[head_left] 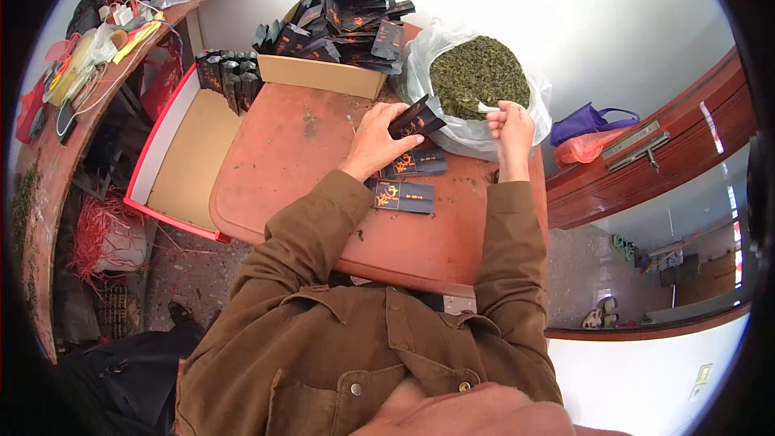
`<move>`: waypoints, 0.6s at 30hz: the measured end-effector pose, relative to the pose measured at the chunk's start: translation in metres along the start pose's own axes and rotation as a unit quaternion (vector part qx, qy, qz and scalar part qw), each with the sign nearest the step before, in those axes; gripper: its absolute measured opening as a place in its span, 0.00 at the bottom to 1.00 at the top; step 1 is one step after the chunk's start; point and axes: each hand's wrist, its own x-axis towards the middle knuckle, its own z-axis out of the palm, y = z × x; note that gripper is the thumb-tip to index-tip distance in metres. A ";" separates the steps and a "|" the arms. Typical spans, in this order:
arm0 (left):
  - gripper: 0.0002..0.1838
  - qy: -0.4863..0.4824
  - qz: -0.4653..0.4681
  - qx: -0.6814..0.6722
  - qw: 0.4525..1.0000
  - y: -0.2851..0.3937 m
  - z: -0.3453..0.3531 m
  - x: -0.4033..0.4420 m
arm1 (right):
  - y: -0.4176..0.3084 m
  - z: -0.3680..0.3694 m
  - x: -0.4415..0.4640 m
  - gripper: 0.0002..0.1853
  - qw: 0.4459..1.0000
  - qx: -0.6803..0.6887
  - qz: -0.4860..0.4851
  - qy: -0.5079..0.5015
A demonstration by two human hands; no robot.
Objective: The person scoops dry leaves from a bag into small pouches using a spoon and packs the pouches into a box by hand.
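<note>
My left hand is closed around a black tea pouch, its mouth tilted to the right. Between the fingers of my right hand is a small white spoon, held at the near edge of a heap of dried tea leaves. The leaves fill a clear plastic bag with its rim rolled open. Below my left hand, two flat black pouches with orange print lie on the table: an upper pouch partly covered, and a lower pouch.
Behind the reddish table, a cardboard box is heaped with black pouches. To the left sits a red-edged tray box holding several upright pouches. A cluttered wooden shelf runs along the far left; a purple bag hangs at right.
</note>
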 end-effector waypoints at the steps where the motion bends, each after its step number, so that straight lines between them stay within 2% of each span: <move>1: 0.32 -0.002 -0.001 -0.005 1.000 0.001 -0.001 0.000 | -0.003 -0.001 0.000 0.12 1.000 0.006 0.000 -0.004; 10: 0.31 -0.010 -0.007 -0.017 1.000 0.003 -0.002 0.000 | -0.029 0.006 -0.023 0.11 0.995 0.044 0.012 -0.092; 16: 0.31 -0.007 -0.016 -0.027 0.999 0.001 0.000 -0.002 | -0.038 0.028 -0.044 0.12 0.994 -0.038 -0.016 -0.102; 18: 0.31 -0.007 -0.026 -0.034 0.999 0.002 -0.001 0.000 | -0.043 0.036 -0.053 0.12 0.986 -0.111 -0.072 -0.097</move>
